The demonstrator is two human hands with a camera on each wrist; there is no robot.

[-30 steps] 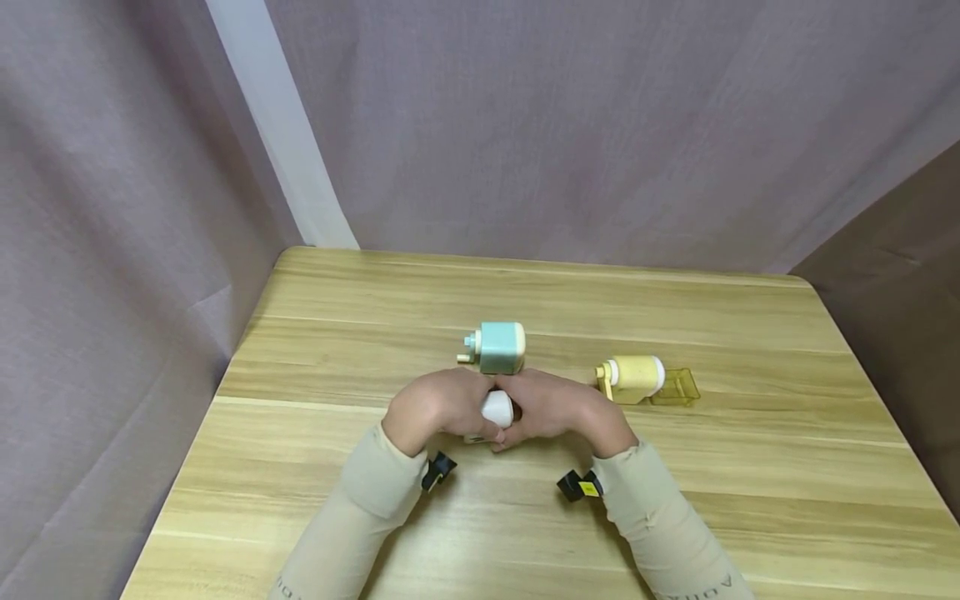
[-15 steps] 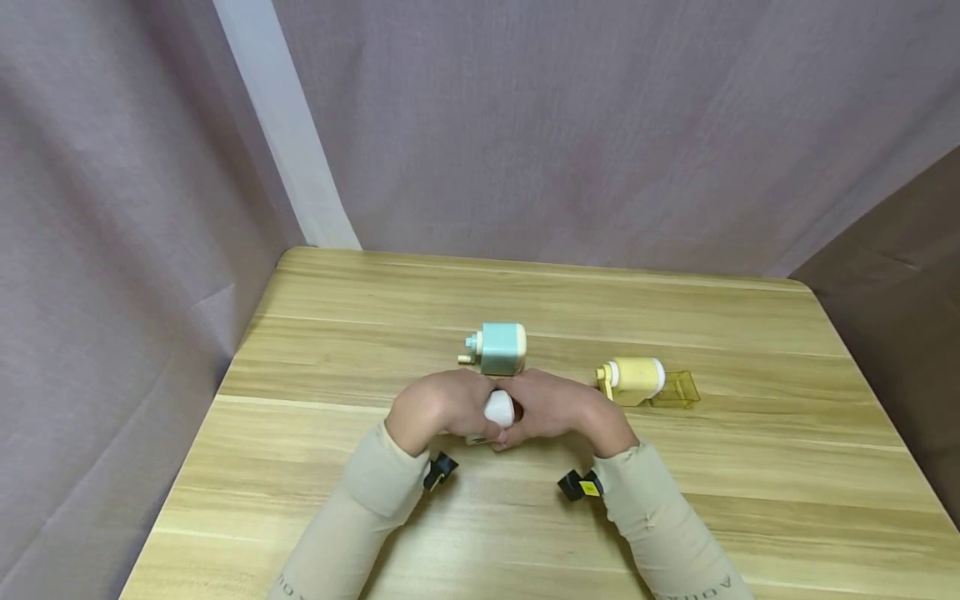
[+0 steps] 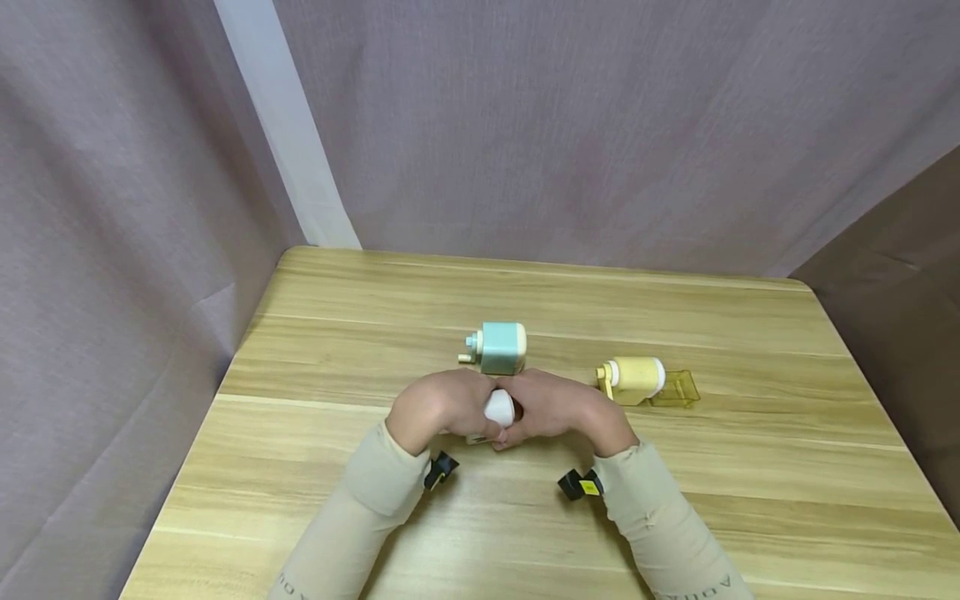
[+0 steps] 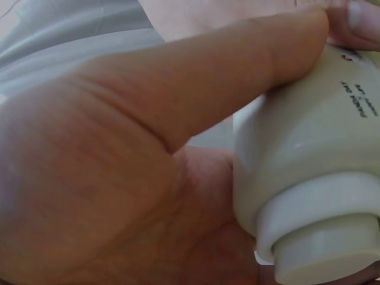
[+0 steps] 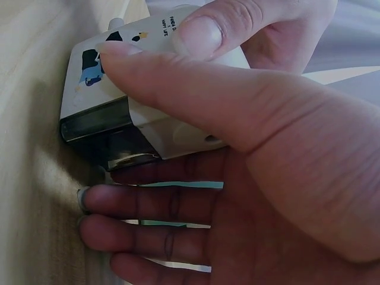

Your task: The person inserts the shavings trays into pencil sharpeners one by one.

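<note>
Between my two hands, low over the wooden table, is a white pencil sharpener [image 3: 498,407] with a panda print and small lettering. My left hand [image 3: 444,402] holds it from the left, its thumb laid over the printed face; in the left wrist view a round stepped knob [image 4: 326,249] shows at one end. From the other side my right hand [image 3: 551,403] grips it, thumb on the print and the other fingers stretched out behind. A dark see-through drawer [image 5: 98,132] shows at the sharpener's lower end in the right wrist view.
Just beyond my hands lies a light blue pencil sharpener [image 3: 501,347] with its crank to the left. A yellow pencil sharpener [image 3: 633,380] lies to the right, its clear yellow drawer [image 3: 677,388] pulled out. Grey curtains [image 3: 570,125] stand behind the table [image 3: 360,483].
</note>
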